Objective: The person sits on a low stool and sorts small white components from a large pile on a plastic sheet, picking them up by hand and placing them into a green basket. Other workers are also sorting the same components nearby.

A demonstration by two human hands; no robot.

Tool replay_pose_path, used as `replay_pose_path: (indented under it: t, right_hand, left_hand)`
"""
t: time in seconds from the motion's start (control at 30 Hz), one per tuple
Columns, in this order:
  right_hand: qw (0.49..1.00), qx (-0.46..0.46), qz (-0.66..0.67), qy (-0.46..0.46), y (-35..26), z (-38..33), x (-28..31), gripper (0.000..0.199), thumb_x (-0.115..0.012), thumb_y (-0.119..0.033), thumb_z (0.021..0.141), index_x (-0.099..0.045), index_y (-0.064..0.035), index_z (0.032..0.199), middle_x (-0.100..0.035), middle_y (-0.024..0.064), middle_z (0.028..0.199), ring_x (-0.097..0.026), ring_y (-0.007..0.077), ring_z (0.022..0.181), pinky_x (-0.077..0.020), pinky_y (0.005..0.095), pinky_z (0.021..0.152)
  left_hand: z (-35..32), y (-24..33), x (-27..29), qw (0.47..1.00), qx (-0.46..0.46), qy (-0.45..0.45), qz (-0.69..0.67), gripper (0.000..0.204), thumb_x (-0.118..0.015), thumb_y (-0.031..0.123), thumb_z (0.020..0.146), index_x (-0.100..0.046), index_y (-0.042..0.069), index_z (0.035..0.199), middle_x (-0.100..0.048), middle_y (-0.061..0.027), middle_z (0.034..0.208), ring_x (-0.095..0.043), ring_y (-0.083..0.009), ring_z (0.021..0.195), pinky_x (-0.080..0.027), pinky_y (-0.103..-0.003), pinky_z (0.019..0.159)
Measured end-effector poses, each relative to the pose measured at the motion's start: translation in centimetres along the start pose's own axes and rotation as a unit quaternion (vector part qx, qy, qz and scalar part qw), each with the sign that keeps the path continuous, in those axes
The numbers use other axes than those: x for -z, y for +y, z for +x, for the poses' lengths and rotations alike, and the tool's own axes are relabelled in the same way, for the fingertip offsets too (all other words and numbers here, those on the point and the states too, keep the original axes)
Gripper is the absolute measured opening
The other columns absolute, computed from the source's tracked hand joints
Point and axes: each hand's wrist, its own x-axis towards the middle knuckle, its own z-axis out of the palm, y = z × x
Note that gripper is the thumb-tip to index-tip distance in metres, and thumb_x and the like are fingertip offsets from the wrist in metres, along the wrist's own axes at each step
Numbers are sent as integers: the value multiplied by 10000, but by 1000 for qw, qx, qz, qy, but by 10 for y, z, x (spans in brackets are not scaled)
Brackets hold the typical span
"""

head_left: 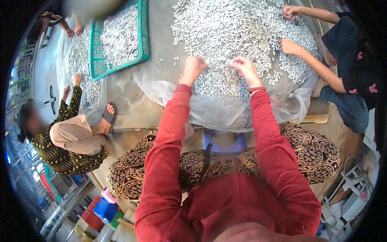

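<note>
A broad heap of small silver-grey pieces [221, 30] covers the far middle of the work surface, each short and rounded. My left hand [194, 69] is over the heap's near left edge, its fingers bent together in a pinch. To its right, my right hand [245, 69] is also pinched, thumb against fingertips, above the same near part of the pieces. Whatever sits between the fingertips of either hand is too small and blurred to name. Between my hands lie more loose pieces. A red band circles my right wrist.
Thin white netting [213, 111] spreads under the heap's near edge. A green plastic basket [146, 44] of ring-like pieces stands at the left. A co-worker's hands [291, 47] touch the heap at the right; other people sit left beside another heap [86, 94]. A blue stool [225, 143] is below.
</note>
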Motion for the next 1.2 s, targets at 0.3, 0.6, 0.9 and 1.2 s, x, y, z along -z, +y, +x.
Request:
replay_pose_path:
  t: [0.3,0.6,0.9,1.2]
  right_hand:
    - [909,71,397,-107,-50,-14,55,154,-522,-206,850,-524,-53,834,-602,122,872,-576,178,752,-452,247,583]
    - [956,-47,289,-33,-13,-6,55,135,-596,-153,812,-594,-59,909,-553,21,670,-452,59,520,-309,195,388]
    - [937,-82,-293,169,41,14,1,297,-621,-353,734,-645,-99,885,-636,135,878,-609,306,870,-462,426,740]
    - [972,-53,226,24,20,1,7,68,-620,-132,748,-600,-68,736,-508,-25,596,-489,67,552,-362,180,456]
  left_hand:
    - [-6,37,36,612,98,-193,-760,137,-557,198,825,-503,73,842,-449,-43,742,-336,-57,482,-228,-142,329]
    - [0,56,-51,981,-65,-126,-134,219,-610,223,786,-627,59,930,-581,-70,732,-532,-147,569,-413,-245,464]
    - [-20,37,-9,892,123,-17,-434,173,-589,205,788,-608,56,874,-583,-75,782,-539,-166,618,-435,-236,529]
    - [-15,33,1,879,151,-164,-422,210,-581,123,771,-616,27,955,-483,32,699,-466,-87,599,-372,-185,500]
